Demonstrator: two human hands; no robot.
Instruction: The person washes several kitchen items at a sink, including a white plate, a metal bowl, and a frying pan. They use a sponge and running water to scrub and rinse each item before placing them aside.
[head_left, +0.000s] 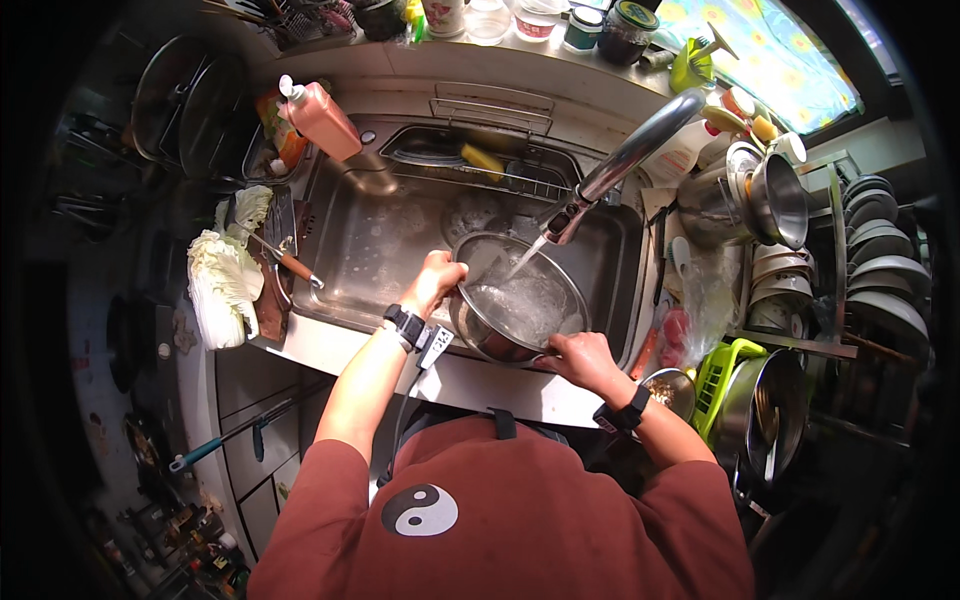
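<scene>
A round stainless steel bowl (491, 334) is held tilted over the front of the steel sink (360, 255). My left hand (435, 281) grips its rim at the upper left, and my right hand (581, 360) grips the rim at the lower right. Water runs from the spout of the chrome faucet (574, 214) into the bowl, where it churns and splashes. Both wrists wear black bands. The undersides of the fingers are hidden by the bowl's rim.
Left of the sink lie napa cabbage (221, 289), a cleaver (281, 225) and a peeler with a wooden handle (296, 268). A pink pump bottle (322, 120) stands behind. To the right are a red-handled tool (643, 354), a green basket (724, 382) and stacked bowls (780, 274).
</scene>
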